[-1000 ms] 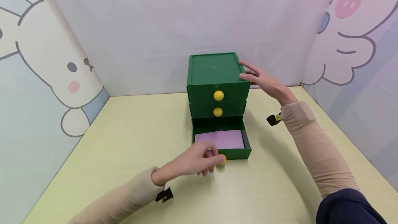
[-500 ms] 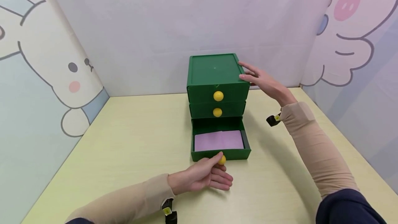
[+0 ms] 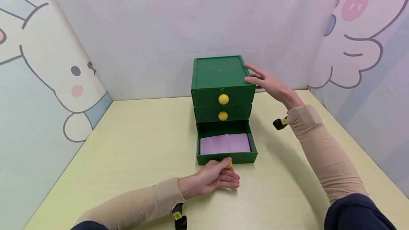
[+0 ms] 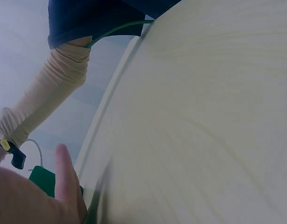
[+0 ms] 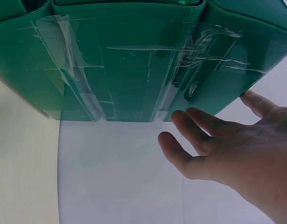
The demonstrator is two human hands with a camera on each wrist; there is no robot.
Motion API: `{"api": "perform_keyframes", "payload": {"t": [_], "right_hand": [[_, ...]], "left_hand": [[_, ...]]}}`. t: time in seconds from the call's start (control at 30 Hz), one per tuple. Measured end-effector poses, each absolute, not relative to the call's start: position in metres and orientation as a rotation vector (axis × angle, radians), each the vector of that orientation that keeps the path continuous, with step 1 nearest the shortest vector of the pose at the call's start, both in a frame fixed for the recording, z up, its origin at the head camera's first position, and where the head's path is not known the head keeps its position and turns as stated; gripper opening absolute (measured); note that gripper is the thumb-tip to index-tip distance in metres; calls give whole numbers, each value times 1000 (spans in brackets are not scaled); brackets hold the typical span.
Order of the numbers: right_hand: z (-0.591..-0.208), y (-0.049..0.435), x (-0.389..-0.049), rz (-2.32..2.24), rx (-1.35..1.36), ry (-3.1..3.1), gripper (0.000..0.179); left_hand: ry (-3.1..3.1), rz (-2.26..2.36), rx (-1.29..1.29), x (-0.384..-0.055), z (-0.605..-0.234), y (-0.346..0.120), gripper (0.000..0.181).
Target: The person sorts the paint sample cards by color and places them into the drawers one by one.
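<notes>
A green three-drawer cabinet [image 3: 220, 70] stands toward the back, its bottom drawer [image 3: 244, 157] pulled out. Pale purple sheets [image 3: 225, 144] lie in that drawer. At the drawer front, my left hand [image 3: 211, 179] pinches the yellow knob [image 3: 230, 165] between thumb and index finger, the other fingers extended below it, palm up. My right hand [image 3: 271, 84] rests with spread fingers on the cabinet's top right edge. In the right wrist view, that hand's fingers [image 5: 180, 156] lie beside the cabinet side, which has clear tape [image 5: 129, 49] over its seams.
Two upper drawers, with a yellow knob [image 3: 223, 99] and another yellow knob [image 3: 223, 116], are closed. The pale wood-look table [image 3: 153, 134] runs back to a white wall sheet [image 3: 179, 17]. Cartoon-printed panels [image 3: 48, 81] stand on both sides.
My left hand has turned from palm down to palm up at the bottom knob, and its thumb now covers more of it. The drawer and my right hand have hardly moved.
</notes>
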State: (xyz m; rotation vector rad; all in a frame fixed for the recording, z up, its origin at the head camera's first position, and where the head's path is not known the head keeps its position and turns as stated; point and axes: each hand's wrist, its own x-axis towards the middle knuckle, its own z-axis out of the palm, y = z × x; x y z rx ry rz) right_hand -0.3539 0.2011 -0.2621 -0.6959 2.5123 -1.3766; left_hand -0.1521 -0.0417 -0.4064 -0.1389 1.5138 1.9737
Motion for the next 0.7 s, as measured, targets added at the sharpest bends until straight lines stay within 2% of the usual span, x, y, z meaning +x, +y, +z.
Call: {"api": "perform_keyframes", "payload": {"t": [0.7], "right_hand": [[-264, 200, -354, -1393, -681, 2514, 65]], "left_hand": [[1506, 2043, -138, -169, -400, -39, 38]]}}
